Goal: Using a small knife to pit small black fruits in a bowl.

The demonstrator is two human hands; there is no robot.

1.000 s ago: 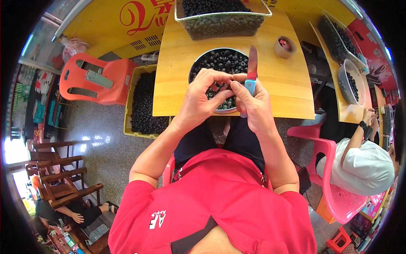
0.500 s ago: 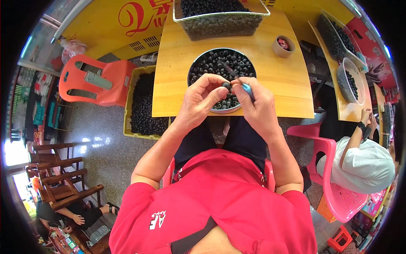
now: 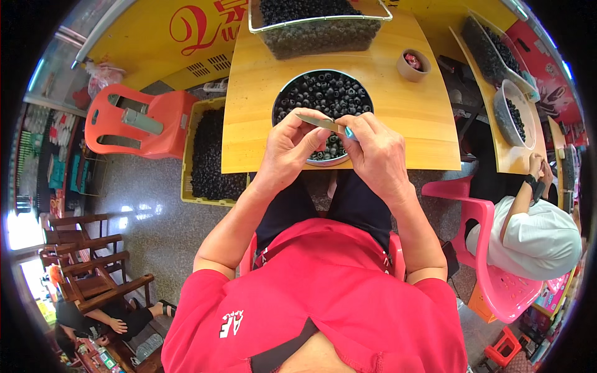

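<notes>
My left hand (image 3: 287, 148) is closed in a pinch over a round metal bowl (image 3: 275, 110). A small dark round piece is between its thumb and fingertips, mostly covered by the blade. In my right hand (image 3: 378, 149) is a small knife (image 3: 318, 122) with a blue handle, its blade lying across my left fingertips and pointing left. My right fingers wrap the handle, so only a bit of blue shows. Many small, dark, round, glossy pieces (image 3: 326, 92) fill the bowl, several with paler ring-like spots; their exact kind I cannot make out.
A clear tub (image 3: 320, 38) of dark pieces stands at the table's far side, a small cup (image 3: 413, 65) to its right. On the floor left are a yellow crate (image 3: 186, 155) and an orange chair (image 3: 140, 118). A person (image 3: 528, 236) sits at another table on the right.
The knife has turned from pointing away over the bowl to lying across my left fingertips. My right hand has rolled inward, and the pinched piece is now largely hidden.
</notes>
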